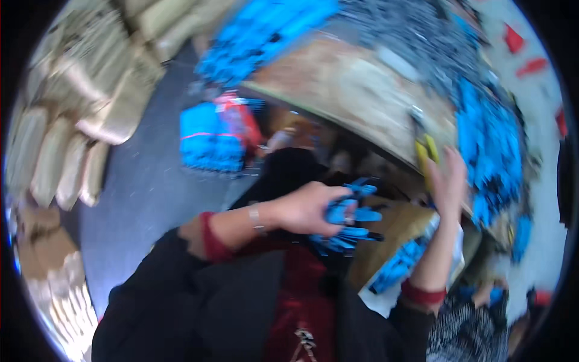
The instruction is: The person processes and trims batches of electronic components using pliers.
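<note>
My left hand (310, 208) is closed round a bunch of slim blue strips with dark ends (353, 220), held in front of my body. The strips fan out past the fingers; their exact kind is blurred. My right hand (447, 178) is at the near edge of the worktable (338, 78), thumb and fingers apart. Beside its thumb lies a pair of yellow-handled pliers (427, 148), jaws pointing away from me. The thumb overlaps one handle, and motion blur softens the contact.
Below the table edge, an open brown bag (386, 232) contains more blue pieces (398, 265). Blue piles lie at the table's far left (265, 36) and right (488, 145), with a grey heap (416, 36) behind. A tied blue bundle (211, 139) and brown packages (60, 157) are at left.
</note>
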{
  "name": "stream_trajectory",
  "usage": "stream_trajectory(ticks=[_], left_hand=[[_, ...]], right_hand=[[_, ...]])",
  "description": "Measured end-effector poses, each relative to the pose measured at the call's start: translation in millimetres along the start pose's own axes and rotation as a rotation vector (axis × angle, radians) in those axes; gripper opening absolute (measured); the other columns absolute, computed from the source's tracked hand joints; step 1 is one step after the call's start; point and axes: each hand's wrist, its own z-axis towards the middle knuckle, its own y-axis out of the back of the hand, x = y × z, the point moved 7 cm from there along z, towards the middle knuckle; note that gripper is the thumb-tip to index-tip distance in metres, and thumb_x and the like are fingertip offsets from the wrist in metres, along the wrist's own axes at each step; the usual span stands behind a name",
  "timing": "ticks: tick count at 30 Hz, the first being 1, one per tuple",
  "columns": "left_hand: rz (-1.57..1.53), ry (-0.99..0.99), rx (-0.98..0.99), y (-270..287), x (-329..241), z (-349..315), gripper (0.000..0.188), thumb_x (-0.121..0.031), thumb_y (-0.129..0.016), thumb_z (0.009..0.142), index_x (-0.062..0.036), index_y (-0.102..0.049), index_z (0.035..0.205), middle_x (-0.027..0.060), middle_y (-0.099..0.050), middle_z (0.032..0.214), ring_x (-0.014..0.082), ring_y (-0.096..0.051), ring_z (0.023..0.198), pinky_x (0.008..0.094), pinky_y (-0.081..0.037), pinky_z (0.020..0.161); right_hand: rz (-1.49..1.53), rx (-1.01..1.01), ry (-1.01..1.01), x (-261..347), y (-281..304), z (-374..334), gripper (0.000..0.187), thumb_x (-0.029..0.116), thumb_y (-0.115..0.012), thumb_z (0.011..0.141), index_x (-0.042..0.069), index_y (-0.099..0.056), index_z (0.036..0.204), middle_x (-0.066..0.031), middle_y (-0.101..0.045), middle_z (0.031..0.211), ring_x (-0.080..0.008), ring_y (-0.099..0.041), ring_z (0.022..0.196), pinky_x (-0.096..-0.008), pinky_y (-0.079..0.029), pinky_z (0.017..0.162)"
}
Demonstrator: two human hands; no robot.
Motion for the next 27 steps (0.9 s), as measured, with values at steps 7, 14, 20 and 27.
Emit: stream_trajectory(ticks=[7,14,20,27], left_hand=[[-0.072,-0.052,0.158,-8,-3,4,0.022,-0.001,-0.065,0.071,-0.005,-0.058,0.092,0.0053,-0.064,0.085,0.0153,-0.062,0.081,0.0275,-0.049,0.074],[-0.037,-0.008,0.016,-12,5,1,0.02,-0.006,-0.067,0.074,-0.0054,-0.052,0.087,0.0027,-0.058,0.079,0.0128,-0.057,0.071,0.0274,-0.048,0.067],[-0.059,0.056,-0.019,-8,8,-2,0.019,-0.008,-0.066,0.076,-0.0062,-0.052,0.088,0.0023,-0.057,0.082,0.0125,-0.056,0.075,0.0274,-0.047,0.07],[-0.127,-0.064,0.041,7,-5,-11,0.013,0.002,-0.066,0.066,-0.0021,-0.06,0.077,0.0094,-0.064,0.083,0.0176,-0.062,0.077,0.03,-0.049,0.072]], right_hand=[[-0.008,-0.026,0.071,5,-25,19,0.052,0.031,-0.066,0.075,0.002,-0.051,0.116,-0.0209,-0.053,0.107,-0.0369,-0.049,0.102,-0.0421,-0.04,0.088],[-0.042,0.274,-0.139,-4,-47,26,0.053,0.038,-0.059,0.081,0.006,-0.048,0.123,-0.0235,-0.051,0.112,-0.0392,-0.049,0.101,-0.0454,-0.039,0.088],[0.284,0.039,-0.131,-14,-21,17,0.049,0.036,-0.051,0.088,-0.001,-0.048,0.12,-0.0235,-0.054,0.107,-0.0351,-0.05,0.103,-0.0432,-0.039,0.087],[1.898,0.3,-0.474,79,-17,-76,0.066,0.039,-0.06,0.082,0.005,-0.026,0.128,-0.0127,-0.056,0.088,-0.0256,-0.06,0.078,-0.0392,-0.056,0.057]])
